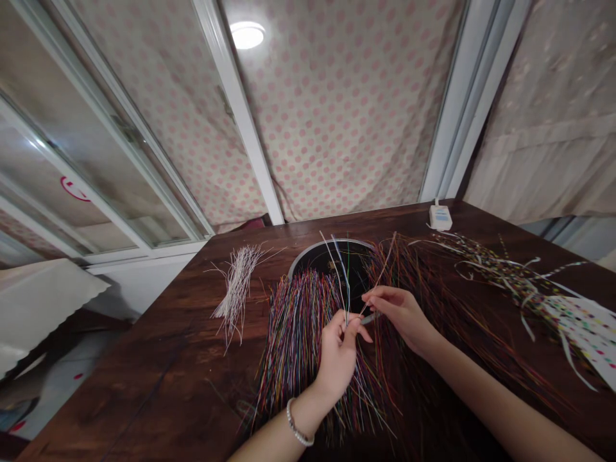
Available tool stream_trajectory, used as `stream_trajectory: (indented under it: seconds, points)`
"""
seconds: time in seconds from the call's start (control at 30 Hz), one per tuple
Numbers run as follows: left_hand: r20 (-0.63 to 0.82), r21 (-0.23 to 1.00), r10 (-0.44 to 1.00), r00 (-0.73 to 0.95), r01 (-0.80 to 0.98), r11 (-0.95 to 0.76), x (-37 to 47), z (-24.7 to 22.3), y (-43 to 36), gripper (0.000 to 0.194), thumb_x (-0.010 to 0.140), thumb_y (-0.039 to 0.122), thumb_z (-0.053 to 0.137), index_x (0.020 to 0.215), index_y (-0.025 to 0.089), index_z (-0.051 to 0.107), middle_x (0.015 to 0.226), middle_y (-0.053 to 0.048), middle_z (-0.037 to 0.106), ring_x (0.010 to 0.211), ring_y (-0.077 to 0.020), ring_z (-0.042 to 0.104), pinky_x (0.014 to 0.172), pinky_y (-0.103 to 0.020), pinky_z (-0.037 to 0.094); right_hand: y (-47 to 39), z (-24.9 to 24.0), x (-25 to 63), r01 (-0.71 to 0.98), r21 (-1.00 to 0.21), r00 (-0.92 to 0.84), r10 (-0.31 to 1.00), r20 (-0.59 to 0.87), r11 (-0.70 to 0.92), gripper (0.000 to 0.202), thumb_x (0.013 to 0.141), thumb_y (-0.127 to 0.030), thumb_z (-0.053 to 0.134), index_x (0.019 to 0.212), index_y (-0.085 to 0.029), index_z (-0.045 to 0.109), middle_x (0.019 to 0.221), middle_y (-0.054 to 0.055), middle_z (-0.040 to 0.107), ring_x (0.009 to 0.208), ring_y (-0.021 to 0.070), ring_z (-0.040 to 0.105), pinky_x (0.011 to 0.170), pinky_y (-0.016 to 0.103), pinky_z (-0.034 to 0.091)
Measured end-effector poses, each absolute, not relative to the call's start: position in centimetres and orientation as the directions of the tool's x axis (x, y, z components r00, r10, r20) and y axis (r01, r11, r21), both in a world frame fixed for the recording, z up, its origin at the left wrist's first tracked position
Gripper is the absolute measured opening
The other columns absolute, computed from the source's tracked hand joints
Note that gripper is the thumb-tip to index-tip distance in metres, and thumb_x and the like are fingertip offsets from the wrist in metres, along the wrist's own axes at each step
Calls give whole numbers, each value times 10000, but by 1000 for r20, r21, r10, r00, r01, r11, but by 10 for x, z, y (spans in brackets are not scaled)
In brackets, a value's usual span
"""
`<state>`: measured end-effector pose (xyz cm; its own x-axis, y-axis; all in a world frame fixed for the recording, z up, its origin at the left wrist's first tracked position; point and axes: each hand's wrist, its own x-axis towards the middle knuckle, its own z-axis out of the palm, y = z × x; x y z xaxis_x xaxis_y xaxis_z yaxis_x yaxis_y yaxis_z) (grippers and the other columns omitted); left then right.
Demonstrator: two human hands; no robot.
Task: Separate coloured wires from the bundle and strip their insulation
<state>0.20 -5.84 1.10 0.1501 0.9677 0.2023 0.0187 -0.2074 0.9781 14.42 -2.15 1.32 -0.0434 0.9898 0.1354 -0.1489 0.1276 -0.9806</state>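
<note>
**Two Hands Hold Thin, Bendy Strands Over a Brown Table**

The left hand (339,353) is pinching a few long, thin strands in white, blue and green (343,264) between its thumb and fingers. Their tops stick up above the hand and spread apart a little. A bracelet of small pale beads (291,420) goes around the left wrist.

The right hand (403,314) is just beside the left one. Its thumb and finger are pressed together on one thin, pinkish-tan strand (386,260), which leans up to the right. Its low end goes down to the left hand's fingers. A small, grey, stick-like thing (369,318) is between the hands, but I cannot tell which hand has it.

Under and beside the left hand lies a big, thick heap of wire-like strands in lots of colours (301,333). Some of its tips lie over a round, black, flat thing with a silver edge (315,258). To the right is a messy pile of dark red, orange and green strands (447,314).

A bunch of thin white strands (238,282) lies well apart on the left. It all rests on a dark brown wooden table (178,346). Near the back edge is a small white box (439,217).
</note>
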Motion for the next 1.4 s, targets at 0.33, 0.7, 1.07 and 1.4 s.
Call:
stream_trajectory:
  seconds: [0.33,0.7,1.07,1.4]
  points:
    - [46,992,945,323,-129,-4,2,4,-53,304,824,421,428,822,132,522,535,4,551,391,-52,292,423,-202,203,-18,15,151,-250,-958,60,990,131,142,104,679,-268,655,659,-166,655,787,42,641,671,109,514,652,245,406]
    - [-200,714,719,665,-404,572,-9,6,-47,224,735,313,604,785,135,477,486,89,308,355,11,78,329,-138,26,-21,27,154,-398,-913,-52,991,124,94,106,674,-302,674,683,-196,676,776,34,647,666,103,532,627,236,422]
    - [-148,629,514,845,-321,708,-14,7,-49,166,741,242,602,782,139,479,470,83,311,339,8,66,284,-125,33,-24,35,158,-372,-893,-107,944,314,254,70,693,-264,661,715,-198,661,603,14,620,494,90,467,479,240,370]
    - [-178,692,506,844,-259,674,-14,6,-49,191,751,287,593,750,146,464,448,87,305,328,11,68,287,-133,27,-33,36,149,-287,-894,51,938,343,343,117,716,-307,633,726,-190,626,568,-2,568,471,84,433,444,223,331]
